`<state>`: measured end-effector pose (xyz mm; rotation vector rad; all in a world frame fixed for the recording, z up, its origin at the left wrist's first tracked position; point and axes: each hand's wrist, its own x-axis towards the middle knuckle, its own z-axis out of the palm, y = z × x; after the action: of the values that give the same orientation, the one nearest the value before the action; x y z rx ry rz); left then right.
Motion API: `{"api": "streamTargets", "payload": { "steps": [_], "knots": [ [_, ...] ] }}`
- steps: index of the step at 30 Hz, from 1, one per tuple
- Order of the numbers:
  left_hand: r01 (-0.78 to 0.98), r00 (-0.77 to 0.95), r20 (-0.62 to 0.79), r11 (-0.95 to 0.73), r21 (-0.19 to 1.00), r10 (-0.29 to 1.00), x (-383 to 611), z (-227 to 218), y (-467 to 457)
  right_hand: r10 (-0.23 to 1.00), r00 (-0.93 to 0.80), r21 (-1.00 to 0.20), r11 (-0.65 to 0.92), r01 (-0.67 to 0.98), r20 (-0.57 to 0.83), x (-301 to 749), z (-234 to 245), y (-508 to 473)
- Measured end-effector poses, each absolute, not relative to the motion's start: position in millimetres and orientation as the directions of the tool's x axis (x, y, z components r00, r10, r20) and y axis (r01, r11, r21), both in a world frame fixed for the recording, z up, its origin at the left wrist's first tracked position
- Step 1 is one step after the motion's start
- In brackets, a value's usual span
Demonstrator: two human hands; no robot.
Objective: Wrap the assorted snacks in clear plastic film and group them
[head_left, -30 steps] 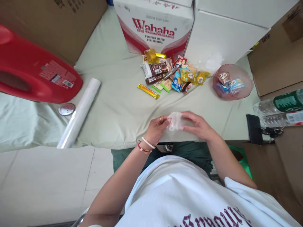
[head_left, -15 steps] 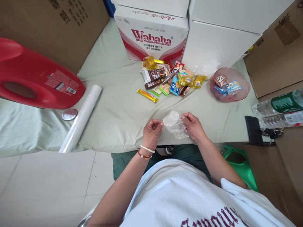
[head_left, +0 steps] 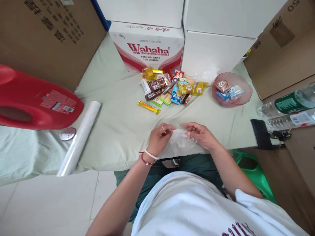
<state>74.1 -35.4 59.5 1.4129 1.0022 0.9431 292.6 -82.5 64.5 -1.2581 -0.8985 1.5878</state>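
Hands at centre frame: my left hand (head_left: 158, 140) and right hand (head_left: 201, 136) each pinch an edge of the crumpled clear bag (head_left: 180, 139), fingers closed; snack pile (head_left: 169, 88) lies above, upper centre.

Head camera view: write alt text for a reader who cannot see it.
A person's left hand and right hand pinch a crumpled piece of clear plastic film above a pale green cloth. Beyond lie a pile of wrapped snacks, a pink translucent bowl holding a few more, and to the left a white roll of film beside a red jug.
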Motion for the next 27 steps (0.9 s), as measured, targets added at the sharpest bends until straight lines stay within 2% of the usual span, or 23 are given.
{"api": "streamTargets", "payload": {
  "steps": [5,9,11,16,18,22,24,27],
  "knots": [
    [-0.132,0.299,-0.090,0.135,0.982,0.950,39.2,59.5,-27.9,0.937,-0.042,-0.916,-0.348,-0.199,-0.347,305.0,60.8,-76.9],
    [-0.162,0.237,-0.139,0.180,0.970,0.962,21.1,56.9,-26.5,0.927,-0.047,-0.911,-0.376,-0.169,-0.373,303.8,63.4,-71.6],
    [-0.116,0.229,-0.108,0.138,0.984,0.967,24.3,59.1,-27.7,0.925,-0.056,-0.912,-0.380,-0.156,-0.376,299.2,67.1,-70.0],
    [0.110,0.456,-0.077,0.030,0.993,0.887,54.7,62.3,-27.4,0.928,-0.089,-0.912,-0.372,-0.173,-0.362,289.3,76.4,-67.1],
    [0.188,0.443,-0.024,-0.066,0.980,0.896,61.0,59.3,-24.0,0.937,-0.081,-0.923,-0.349,-0.164,-0.340,290.9,78.8,-66.3],
    [0.340,0.365,0.156,-0.287,0.896,0.918,50.4,57.7,-18.9,0.985,-0.017,-0.985,-0.170,0.039,-0.171,298.2,90.4,-70.0],
    [0.383,0.330,0.216,-0.339,0.859,0.919,39.9,61.9,-21.7,1.000,-0.004,-0.980,0.007,0.199,0.006,298.8,102.8,-75.8],
    [0.440,0.213,0.257,-0.327,0.836,0.943,27.2,69.5,-32.0,0.946,-0.141,-0.869,0.325,0.372,0.293,294.8,121.7,-86.6]
  ]
}}
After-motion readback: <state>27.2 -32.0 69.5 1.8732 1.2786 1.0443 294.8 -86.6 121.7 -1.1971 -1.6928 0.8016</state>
